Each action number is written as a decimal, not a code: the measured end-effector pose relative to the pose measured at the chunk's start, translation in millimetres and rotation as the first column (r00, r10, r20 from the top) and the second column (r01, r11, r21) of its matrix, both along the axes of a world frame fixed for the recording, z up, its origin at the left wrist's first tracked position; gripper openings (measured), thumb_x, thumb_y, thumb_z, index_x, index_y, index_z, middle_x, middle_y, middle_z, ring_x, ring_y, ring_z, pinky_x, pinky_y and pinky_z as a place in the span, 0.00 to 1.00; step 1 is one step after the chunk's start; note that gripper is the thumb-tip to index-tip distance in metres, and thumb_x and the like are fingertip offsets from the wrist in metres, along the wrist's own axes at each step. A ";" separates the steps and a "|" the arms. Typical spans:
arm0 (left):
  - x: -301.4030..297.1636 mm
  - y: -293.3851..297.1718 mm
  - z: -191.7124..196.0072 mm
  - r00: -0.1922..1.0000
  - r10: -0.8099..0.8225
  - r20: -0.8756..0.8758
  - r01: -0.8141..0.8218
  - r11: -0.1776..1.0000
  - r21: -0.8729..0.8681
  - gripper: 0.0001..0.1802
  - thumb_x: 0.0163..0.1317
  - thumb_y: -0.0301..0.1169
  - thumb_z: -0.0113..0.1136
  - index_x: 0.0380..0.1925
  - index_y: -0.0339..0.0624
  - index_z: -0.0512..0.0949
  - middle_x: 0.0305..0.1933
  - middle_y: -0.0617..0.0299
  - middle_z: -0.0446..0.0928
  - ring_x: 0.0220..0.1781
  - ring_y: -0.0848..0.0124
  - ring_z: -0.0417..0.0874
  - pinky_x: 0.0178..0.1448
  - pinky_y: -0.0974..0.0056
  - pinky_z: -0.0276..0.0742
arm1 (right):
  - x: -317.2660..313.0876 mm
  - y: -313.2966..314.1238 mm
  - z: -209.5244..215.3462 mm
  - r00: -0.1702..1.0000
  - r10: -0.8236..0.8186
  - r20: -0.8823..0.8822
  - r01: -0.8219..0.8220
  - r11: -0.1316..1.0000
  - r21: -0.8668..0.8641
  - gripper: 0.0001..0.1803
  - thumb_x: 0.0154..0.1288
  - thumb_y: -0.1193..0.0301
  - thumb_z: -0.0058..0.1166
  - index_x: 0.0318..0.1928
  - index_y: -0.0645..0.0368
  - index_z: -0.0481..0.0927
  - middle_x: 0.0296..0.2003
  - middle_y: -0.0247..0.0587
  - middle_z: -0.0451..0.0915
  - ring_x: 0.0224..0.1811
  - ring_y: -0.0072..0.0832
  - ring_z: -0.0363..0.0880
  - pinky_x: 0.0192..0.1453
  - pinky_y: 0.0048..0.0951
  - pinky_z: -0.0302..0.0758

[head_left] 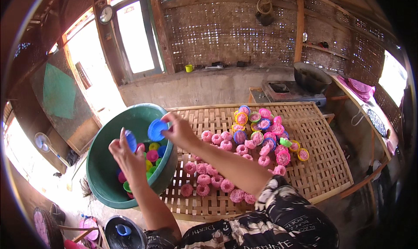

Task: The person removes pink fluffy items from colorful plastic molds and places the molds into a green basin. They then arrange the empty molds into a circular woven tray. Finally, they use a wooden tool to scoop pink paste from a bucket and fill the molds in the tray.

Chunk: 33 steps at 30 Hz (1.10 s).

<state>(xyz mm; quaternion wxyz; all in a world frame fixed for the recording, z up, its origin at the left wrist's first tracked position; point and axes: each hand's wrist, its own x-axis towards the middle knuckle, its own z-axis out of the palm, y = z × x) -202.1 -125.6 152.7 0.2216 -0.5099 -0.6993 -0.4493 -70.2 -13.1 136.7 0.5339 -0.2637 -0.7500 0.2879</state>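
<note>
My left hand [130, 157] is closed on a small blue plastic mould [130, 141], held up on edge over a big green tub [98, 162]. Between the fingertips of my right hand [179, 130] is another blue plastic mould [156, 130], tilted, above the tub's right rim. Inside the tub lie several moulds [152, 156] in pink, green, yellow and blue. Beside the tub, round pink lacy pieces [203, 179] rest on a woven bamboo rack [322, 170]. Farther right on the rack, coloured moulds [303, 154] still hold pink pieces.
A black basin [115, 238] with a blue scoop-like thing [123, 230] stands on the floor at lower left. Behind the rack are a stove [291, 96] and a dark wok [311, 77]. A yellow cup [189, 68] sits on the back ledge. A fan [43, 142] stands far left.
</note>
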 end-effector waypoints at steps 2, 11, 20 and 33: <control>-7.5 -5.9 -2.0 0.991 0.073 0.109 -0.053 0.984 -0.172 0.38 0.44 0.21 0.67 0.59 0.44 0.66 0.51 0.50 0.63 0.56 0.52 0.67 0.61 0.53 0.64 | -17.3 -3.1 -7.9 0.997 0.042 0.069 -0.042 0.999 0.008 0.17 0.47 0.79 0.57 0.41 0.63 0.75 0.37 0.48 0.77 0.31 0.31 0.79 0.40 0.30 0.77; 104.8 59.1 -52.9 0.647 -0.754 0.117 0.761 0.649 -0.028 0.26 0.51 0.27 0.63 0.53 0.42 0.71 0.50 0.49 0.73 0.55 0.54 0.71 0.61 0.55 0.67 | 206.1 76.8 -79.7 0.589 -0.653 0.476 0.640 0.737 0.220 0.10 0.47 0.69 0.58 0.32 0.59 0.82 0.29 0.52 0.77 0.34 0.44 0.78 0.39 0.42 0.75; 225.9 181.0 -163.0 0.890 -0.450 0.065 0.380 0.658 -0.650 0.23 0.48 0.43 0.64 0.43 0.44 0.77 0.48 0.51 0.72 0.55 0.54 0.69 0.57 0.52 0.66 | 268.3 42.4 -138.3 0.525 -0.505 0.685 0.669 0.743 0.035 0.16 0.51 0.65 0.60 0.36 0.62 0.72 0.34 0.54 0.78 0.41 0.48 0.77 0.45 0.44 0.73; 231.5 197.4 -189.7 0.345 -0.755 0.558 0.938 0.251 -0.240 0.23 0.53 0.40 0.65 0.42 0.37 0.69 0.39 0.47 0.78 0.44 0.54 0.80 0.47 0.57 0.74 | 273.2 23.2 -116.8 0.525 -0.312 0.792 0.532 0.846 -0.020 0.18 0.44 0.72 0.58 0.39 0.57 0.72 0.35 0.46 0.80 0.42 0.45 0.78 0.43 0.42 0.74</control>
